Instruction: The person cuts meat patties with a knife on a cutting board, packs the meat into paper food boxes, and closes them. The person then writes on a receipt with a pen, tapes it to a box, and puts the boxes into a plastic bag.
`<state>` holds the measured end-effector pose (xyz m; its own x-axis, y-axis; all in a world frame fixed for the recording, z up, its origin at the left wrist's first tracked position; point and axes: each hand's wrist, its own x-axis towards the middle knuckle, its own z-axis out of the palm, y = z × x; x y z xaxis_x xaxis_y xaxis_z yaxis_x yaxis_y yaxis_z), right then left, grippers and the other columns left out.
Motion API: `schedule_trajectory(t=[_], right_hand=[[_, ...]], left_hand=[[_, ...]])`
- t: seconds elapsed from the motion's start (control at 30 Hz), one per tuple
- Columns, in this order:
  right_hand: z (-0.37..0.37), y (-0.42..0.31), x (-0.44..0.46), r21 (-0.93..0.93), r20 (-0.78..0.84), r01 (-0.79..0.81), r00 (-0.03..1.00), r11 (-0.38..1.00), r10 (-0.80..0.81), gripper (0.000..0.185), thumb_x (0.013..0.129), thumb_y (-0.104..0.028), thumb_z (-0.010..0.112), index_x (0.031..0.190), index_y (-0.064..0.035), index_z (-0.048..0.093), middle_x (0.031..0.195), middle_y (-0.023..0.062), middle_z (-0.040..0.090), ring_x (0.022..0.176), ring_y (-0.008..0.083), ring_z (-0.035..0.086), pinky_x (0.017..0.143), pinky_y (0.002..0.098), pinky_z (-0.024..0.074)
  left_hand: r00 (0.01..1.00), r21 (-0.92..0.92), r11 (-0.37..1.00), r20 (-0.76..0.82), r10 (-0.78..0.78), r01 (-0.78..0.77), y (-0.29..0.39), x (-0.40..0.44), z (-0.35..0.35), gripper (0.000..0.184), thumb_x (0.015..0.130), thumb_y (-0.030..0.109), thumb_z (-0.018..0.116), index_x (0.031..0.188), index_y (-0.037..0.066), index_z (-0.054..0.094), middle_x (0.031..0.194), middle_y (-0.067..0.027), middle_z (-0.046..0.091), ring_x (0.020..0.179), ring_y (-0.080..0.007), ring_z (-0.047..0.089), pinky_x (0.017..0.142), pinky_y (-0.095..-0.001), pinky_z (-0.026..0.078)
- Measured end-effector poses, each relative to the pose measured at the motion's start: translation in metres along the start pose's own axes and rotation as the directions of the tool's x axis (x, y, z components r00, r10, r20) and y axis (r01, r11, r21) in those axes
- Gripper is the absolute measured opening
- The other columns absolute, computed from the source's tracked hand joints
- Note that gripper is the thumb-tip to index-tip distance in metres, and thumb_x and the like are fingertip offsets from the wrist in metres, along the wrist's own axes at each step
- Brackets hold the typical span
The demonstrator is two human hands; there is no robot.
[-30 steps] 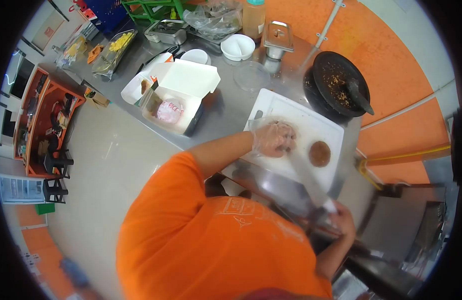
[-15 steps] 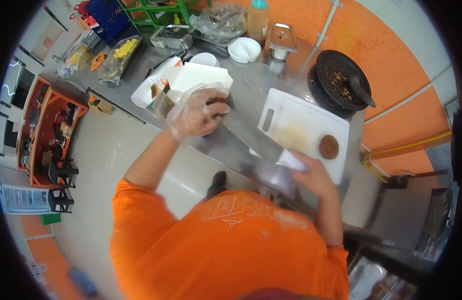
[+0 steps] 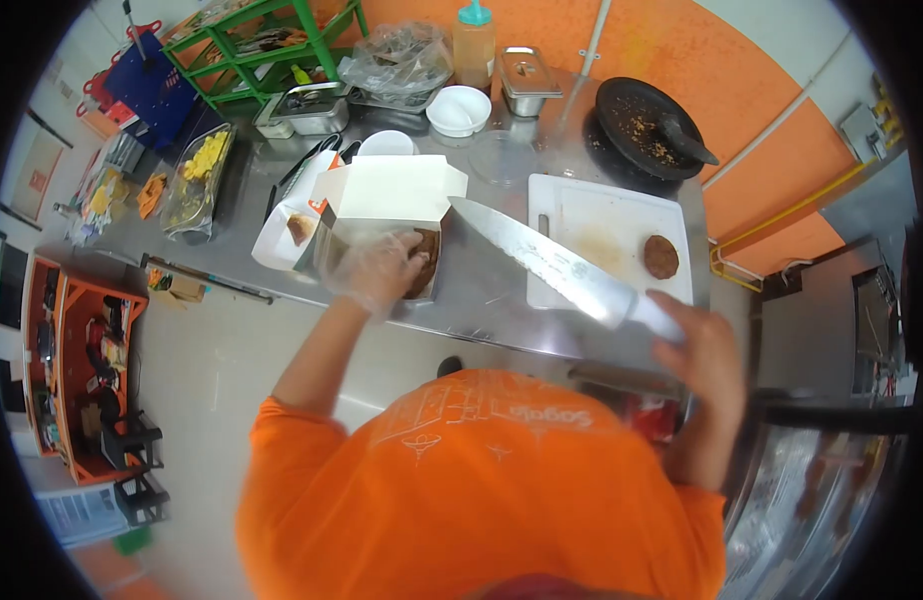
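Observation:
My left hand, in a clear plastic glove, reaches into an open white takeaway box. Its fingers are curled against a brown piece of food inside; the glove hides part of that piece. My right hand grips the white handle of a large kitchen knife. The blade slants up to the left, above the counter and the near left corner of a white cutting board. On the board's right side lies a round brown patty.
Left of the box is another white carton with a food piece. Behind stand a white divided bowl, a squeeze bottle, a lidded steel container and a stone mortar. A tray of yellow food sits farther left.
My left hand has lowered from beside the knife blade into the box. The knife has moved right with my right hand, away from the left hand. The view has shifted slightly.

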<state>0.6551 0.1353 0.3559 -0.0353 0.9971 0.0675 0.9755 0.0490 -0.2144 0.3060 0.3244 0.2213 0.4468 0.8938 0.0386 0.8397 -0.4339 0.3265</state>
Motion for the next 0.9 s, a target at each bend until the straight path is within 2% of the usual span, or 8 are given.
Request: schedule_trajectory(t=[0.07, 0.2, 0.4, 0.47, 0.5, 0.6, 0.67, 0.9], right_hand=[[0.014, 0.005, -0.025, 0.253, -0.031, -0.144, 0.987, 0.957, 0.157, 0.047, 0.064, -0.015, 0.067, 0.111, -0.0119, 0.062, 0.082, 0.0157, 0.064, 0.075, 0.0340, 0.061, 0.069, 0.0402, 0.0465], [0.033, 0.032, -0.098, 0.482, -0.140, -0.326, 0.888, 0.813, 0.439, 0.046, 0.067, -0.013, 0.065, 0.112, -0.0054, 0.060, 0.090, 0.0185, 0.065, 0.079, 0.0294, 0.065, 0.072, 0.0352, 0.0488], [0.048, 0.054, -0.141, 0.609, -0.063, -0.660, 0.513, 0.440, 0.856, 0.034, 0.077, -0.014, 0.064, 0.107, 0.0001, 0.054, 0.077, 0.0148, 0.063, 0.065, 0.0181, 0.063, 0.059, 0.0314, 0.0487], [0.097, 0.071, -0.160, 0.601, -0.169, -0.599, 0.552, 0.529, 0.816, 0.032, 0.081, -0.012, 0.063, 0.106, -0.0009, 0.047, 0.077, 0.0108, 0.063, 0.060, 0.0157, 0.063, 0.053, 0.0299, 0.0487], [0.085, 0.053, -0.151, 0.780, 0.081, -0.587, 0.439, 0.218, 0.895, 0.036, 0.081, -0.013, 0.063, 0.109, -0.0014, 0.044, 0.083, 0.0154, 0.063, 0.062, 0.0209, 0.064, 0.055, 0.0320, 0.0495], [0.106, 0.075, -0.176, 0.568, -0.095, -0.620, 0.604, 0.541, 0.792, 0.041, 0.081, -0.015, 0.062, 0.114, -0.0032, 0.040, 0.088, 0.0234, 0.061, 0.078, 0.0398, 0.063, 0.070, 0.0420, 0.0498], [0.103, 0.087, -0.180, 0.543, 0.055, -0.681, 0.613, 0.491, 0.789, 0.045, 0.081, -0.015, 0.061, 0.118, -0.0051, 0.038, 0.094, 0.0260, 0.060, 0.086, 0.0431, 0.060, 0.076, 0.0457, 0.0481], [0.117, 0.152, -0.154, 0.308, 0.144, -0.607, 0.791, 0.732, 0.595, 0.058, 0.084, -0.014, 0.052, 0.136, -0.0060, 0.026, 0.103, 0.0240, 0.059, 0.090, 0.0389, 0.060, 0.075, 0.0463, 0.0487]], left_hand=[[0.993, 0.098, 0.988, 0.009, 0.120, -0.120, 0.004, -0.001, 0.003, 0.034, 0.088, 0.033, 0.051, 0.108, 0.007, 0.058, 0.113, -0.0159, 0.057, 0.103, -0.0314, 0.056, 0.087, -0.0407, 0.045], [0.879, -0.112, 0.954, -0.431, 0.206, -0.279, 0.006, -0.008, -0.016, 0.032, 0.084, 0.023, 0.061, 0.110, 0.005, 0.057, 0.110, -0.0151, 0.060, 0.100, -0.0317, 0.057, 0.085, -0.0410, 0.046], [0.778, -0.296, 0.720, -0.287, 0.559, -0.627, 0.141, 0.047, -0.004, 0.041, 0.078, 0.025, 0.069, 0.111, 0.004, 0.056, 0.110, -0.0163, 0.059, 0.103, -0.0326, 0.055, 0.092, -0.0392, 0.042], [0.720, -0.293, 0.662, -0.187, 0.668, -0.690, 0.191, 0.072, 0.040, 0.053, 0.076, 0.034, 0.069, 0.118, 0.006, 0.052, 0.120, -0.0155, 0.054, 0.111, -0.0320, 0.051, 0.096, -0.0407, 0.039], [0.719, -0.272, 0.678, -0.085, 0.690, -0.683, 0.216, 0.083, 0.061, 0.063, 0.075, 0.040, 0.069, 0.124, 0.008, 0.048, 0.128, -0.0156, 0.049, 0.117, -0.0318, 0.047, 0.099, -0.0423, 0.037], [0.803, -0.085, 0.807, 0.088, 0.590, -0.584, 0.279, 0.112, 0.132, 0.081, 0.072, 0.049, 0.068, 0.136, 0.013, 0.035, 0.142, -0.0157, 0.032, 0.128, -0.0313, 0.037, 0.102, -0.0497, 0.030], [0.810, -0.020, 0.817, 0.122, 0.574, -0.576, 0.307, 0.124, 0.154, 0.083, 0.072, 0.055, 0.064, 0.138, 0.013, 0.033, 0.143, -0.0173, 0.030, 0.128, -0.0325, 0.036, 0.102, -0.0510, 0.031], [0.791, -0.173, 0.772, -0.088, 0.606, -0.611, 0.326, 0.156, 0.213, 0.082, 0.071, 0.047, 0.070, 0.136, 0.010, 0.036, 0.138, -0.0209, 0.036, 0.127, -0.0342, 0.036, 0.103, -0.0493, 0.029]])
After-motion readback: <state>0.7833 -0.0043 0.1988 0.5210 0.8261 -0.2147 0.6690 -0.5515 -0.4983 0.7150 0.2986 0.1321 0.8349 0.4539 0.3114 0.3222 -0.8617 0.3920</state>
